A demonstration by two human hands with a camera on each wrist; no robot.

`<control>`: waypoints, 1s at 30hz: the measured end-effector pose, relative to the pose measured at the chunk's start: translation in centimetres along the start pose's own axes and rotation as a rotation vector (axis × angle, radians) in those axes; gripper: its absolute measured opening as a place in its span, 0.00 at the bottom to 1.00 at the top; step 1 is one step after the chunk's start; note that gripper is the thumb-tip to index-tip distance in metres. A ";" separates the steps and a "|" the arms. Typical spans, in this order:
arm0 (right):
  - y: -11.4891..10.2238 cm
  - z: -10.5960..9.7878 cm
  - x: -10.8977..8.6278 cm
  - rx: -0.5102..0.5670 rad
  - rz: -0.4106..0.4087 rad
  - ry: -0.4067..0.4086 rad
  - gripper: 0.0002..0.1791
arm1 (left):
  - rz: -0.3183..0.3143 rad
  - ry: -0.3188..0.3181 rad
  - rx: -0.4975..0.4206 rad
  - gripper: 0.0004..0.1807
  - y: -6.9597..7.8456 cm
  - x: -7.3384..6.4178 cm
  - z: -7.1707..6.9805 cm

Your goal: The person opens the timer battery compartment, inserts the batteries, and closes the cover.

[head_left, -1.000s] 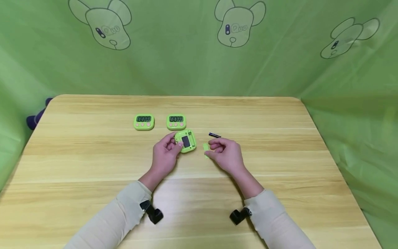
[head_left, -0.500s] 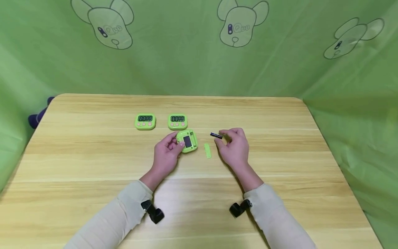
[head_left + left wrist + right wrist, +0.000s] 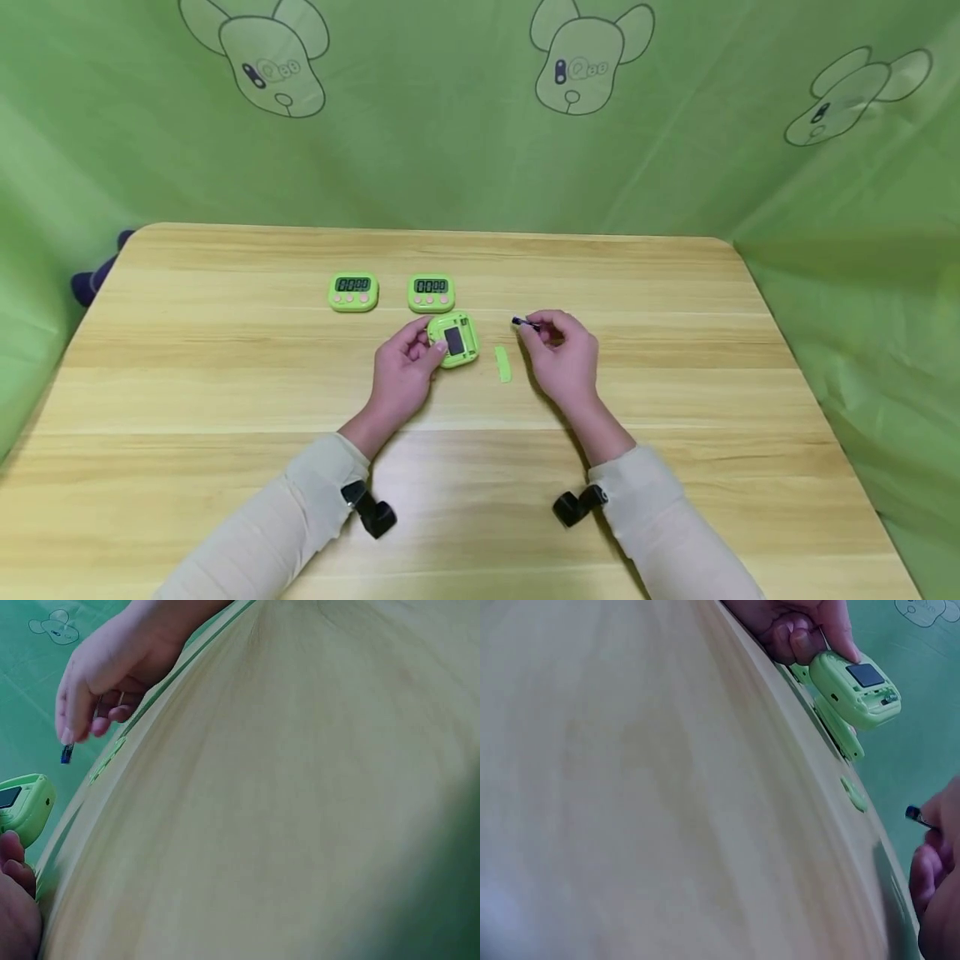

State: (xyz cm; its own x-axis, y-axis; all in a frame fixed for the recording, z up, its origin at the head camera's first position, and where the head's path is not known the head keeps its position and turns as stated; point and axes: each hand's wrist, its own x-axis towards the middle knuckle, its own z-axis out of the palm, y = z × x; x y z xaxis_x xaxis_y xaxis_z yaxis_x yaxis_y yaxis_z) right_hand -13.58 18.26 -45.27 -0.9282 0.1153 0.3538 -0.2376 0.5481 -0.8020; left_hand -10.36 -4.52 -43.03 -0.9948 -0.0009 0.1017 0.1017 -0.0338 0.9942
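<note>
In the head view my left hand (image 3: pixel 405 367) grips a green digital timer (image 3: pixel 455 340) by its left side, thumb on top. The timer's back faces up, showing a dark square and an uncovered battery slot along its right side. My right hand (image 3: pixel 564 358) pinches a small dark battery (image 3: pixel 519 322) between thumb and forefinger, and one end sticks out toward the left. In the right wrist view the timer (image 3: pixel 859 688) is tilted, its slot visible. A narrow green battery cover (image 3: pixel 502 364) lies on the table between both hands.
Two more green timers (image 3: pixel 353 292) (image 3: pixel 431 293) lie face up behind my left hand, their screens showing zeros. The wooden table (image 3: pixel 225 500) ends at a far edge before a green curtain (image 3: pixel 450 150). A purple object (image 3: pixel 93 279) shows beyond the left edge.
My right hand has left the green cover, moved up and right to the battery, and now pinches it. The left hand keeps its hold on the timer.
</note>
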 end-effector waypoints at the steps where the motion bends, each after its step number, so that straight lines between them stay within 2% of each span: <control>1: -0.1 0.0 -0.1 0.052 0.005 0.009 0.03 | 0.003 0.001 0.002 0.20 0.0 0.0 0.0; 5: -0.7 0.3 -0.4 0.210 0.050 0.023 0.06 | 0.012 0.007 0.017 0.20 0.1 0.0 0.0; 10: -1.9 0.8 -0.9 0.344 0.118 -0.036 0.14 | 0.007 0.005 0.033 0.20 0.1 0.1 0.0; 14: -3.9 0.9 -1.4 0.396 0.117 -0.083 0.14 | -0.004 0.009 0.031 0.21 -1.5 0.6 0.0; 17: -5.5 1.0 -1.8 0.407 0.072 -0.090 0.13 | -0.007 0.017 0.020 0.22 -2.9 0.9 0.0; 19: -6.3 1.1 -2.0 0.408 0.032 -0.088 0.12 | -0.002 0.022 0.009 0.22 -3.3 0.9 -0.1; 25: -6.9 2.0 -2.2 0.387 -0.062 -0.094 0.12 | 0.014 0.035 0.004 0.21 -3.5 0.8 -0.1; 30: -7.2 2.6 -2.2 0.325 -0.140 -0.087 0.10 | 0.030 0.036 -0.014 0.21 -3.3 0.8 -0.1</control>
State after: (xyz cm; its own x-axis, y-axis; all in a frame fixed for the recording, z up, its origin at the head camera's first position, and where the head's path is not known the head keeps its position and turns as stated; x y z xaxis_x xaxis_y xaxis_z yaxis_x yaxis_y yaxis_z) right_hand -10.57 11.92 -41.46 -0.8980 -0.0208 0.4396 -0.4294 0.2605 -0.8648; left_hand -11.45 -4.52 -46.24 -0.9908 -0.0383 0.1298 0.1316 -0.0471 0.9902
